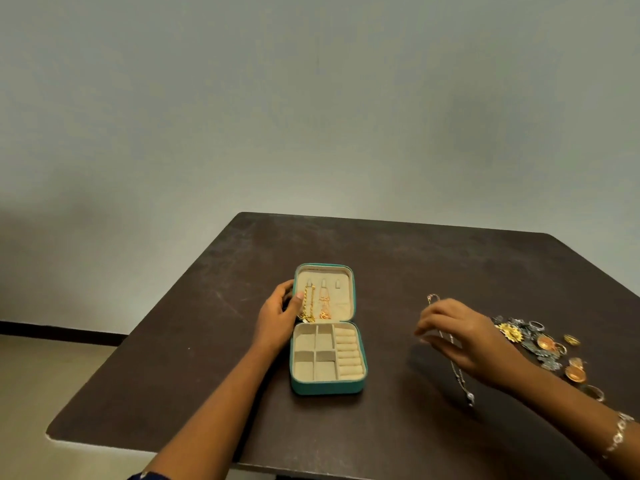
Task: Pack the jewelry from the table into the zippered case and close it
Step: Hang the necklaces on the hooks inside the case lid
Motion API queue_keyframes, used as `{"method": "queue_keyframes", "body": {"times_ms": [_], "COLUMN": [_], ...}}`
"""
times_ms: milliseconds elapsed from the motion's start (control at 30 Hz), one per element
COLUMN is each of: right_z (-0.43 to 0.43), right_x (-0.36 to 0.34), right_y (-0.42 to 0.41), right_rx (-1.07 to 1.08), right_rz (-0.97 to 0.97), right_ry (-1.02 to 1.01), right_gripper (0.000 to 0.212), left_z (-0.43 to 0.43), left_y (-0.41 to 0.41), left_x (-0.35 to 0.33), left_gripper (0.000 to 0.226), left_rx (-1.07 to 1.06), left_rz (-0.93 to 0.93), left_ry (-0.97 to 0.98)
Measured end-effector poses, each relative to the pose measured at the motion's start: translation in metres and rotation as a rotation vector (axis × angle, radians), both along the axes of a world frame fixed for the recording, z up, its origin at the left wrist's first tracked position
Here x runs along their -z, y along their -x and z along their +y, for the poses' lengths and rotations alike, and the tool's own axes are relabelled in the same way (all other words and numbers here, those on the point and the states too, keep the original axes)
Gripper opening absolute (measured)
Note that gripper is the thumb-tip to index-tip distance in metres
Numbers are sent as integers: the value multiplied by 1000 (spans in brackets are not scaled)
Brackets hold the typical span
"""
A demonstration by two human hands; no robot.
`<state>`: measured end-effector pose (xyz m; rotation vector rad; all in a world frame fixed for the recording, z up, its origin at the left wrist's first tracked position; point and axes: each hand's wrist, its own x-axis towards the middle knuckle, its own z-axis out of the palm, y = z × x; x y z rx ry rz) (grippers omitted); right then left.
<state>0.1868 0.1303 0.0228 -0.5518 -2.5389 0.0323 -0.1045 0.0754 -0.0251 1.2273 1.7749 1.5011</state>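
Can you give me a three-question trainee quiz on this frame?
1. True or false: the teal case lies open on the table.
2. What does the right hand hold? A) ring B) silver chain C) brooch
3. How many of the three lid hooks carry a chain?

Key
1. True.
2. B: the silver chain hangs from it, above the table.
3. Two: a gold chain and a rose-gold chain. The left hand steadies the lid.
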Motion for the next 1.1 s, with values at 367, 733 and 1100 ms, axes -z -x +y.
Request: {"method": "queue_keyframes", "body": {"times_ms": [367, 733, 1100], "right_z": [-21, -27, -27], "right_x": [35, 56, 58], "right_y": [-83, -81, -78], "right_rx": [69, 51, 49], "right_rz": [-39, -12, -36], "right_ry": [162, 50, -48], "right_gripper": [22, 26, 21], "left_z": [-1, 29, 120], "left_y": [-2, -107, -179], "left_x": [-9, -80, -22], "left_gripper": [43, 25, 17], "left_rx": [-95, 147, 125], "left_rz": [-117, 160, 330], "left_ry": [-4, -128, 323]}}
